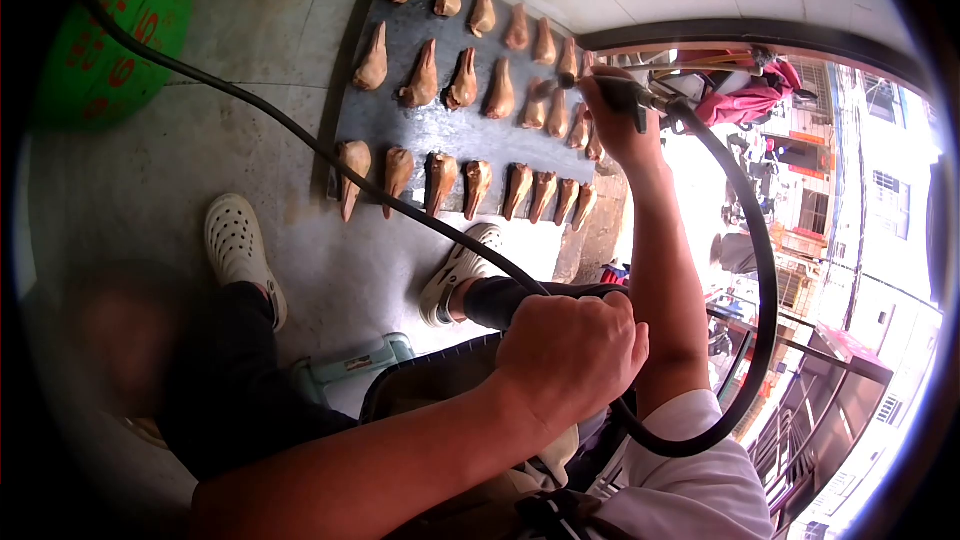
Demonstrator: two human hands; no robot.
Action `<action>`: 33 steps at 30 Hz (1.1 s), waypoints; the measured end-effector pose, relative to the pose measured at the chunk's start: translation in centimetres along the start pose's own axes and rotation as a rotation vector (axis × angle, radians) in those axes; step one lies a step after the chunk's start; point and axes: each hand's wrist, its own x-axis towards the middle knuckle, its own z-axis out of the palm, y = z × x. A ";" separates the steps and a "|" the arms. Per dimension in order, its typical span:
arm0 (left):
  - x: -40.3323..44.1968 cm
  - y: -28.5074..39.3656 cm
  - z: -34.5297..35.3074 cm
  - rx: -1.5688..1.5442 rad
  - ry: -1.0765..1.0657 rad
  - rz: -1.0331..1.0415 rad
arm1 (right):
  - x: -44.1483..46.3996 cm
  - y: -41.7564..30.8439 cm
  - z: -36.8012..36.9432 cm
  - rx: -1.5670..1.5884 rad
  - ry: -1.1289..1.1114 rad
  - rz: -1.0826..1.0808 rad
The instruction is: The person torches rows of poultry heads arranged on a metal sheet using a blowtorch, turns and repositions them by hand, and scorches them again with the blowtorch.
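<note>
My left hand [572, 348] is closed around a black hose [330, 152], low in the middle of the view. Higher up, my right hand [622, 120] grips the handle of a torch-like tool [630, 98], its nozzle pointing left over a dark metal sheet [375, 125]. The hose loops from the tool down past my right forearm to my left hand. Three rows of brown meat pieces [422, 75] with narrow tips lie on the sheet. The nozzle is just above pieces at the sheet's right part; whether it touches any is unclear.
A green round object [120, 40] with red markings stands at the upper left. Beige clogs [238, 240] are on the feet on the grey floor. A pale green plastic stool [350, 360] is below. A bright street with a red cloth [745, 95] lies to the right.
</note>
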 end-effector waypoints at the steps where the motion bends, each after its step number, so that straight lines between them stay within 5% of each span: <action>1: 0.0 0.0 0.0 0.000 0.000 -0.002 | -0.1 0.0 -0.1 0.003 -0.003 0.011; 21: 0.0 -0.2 0.1 0.000 -0.094 -0.029 | -0.6 0.6 -2.5 -0.008 0.066 0.201; 33: -0.2 -0.3 0.1 0.053 -0.151 -0.016 | -0.5 2.9 -1.7 0.111 0.074 0.120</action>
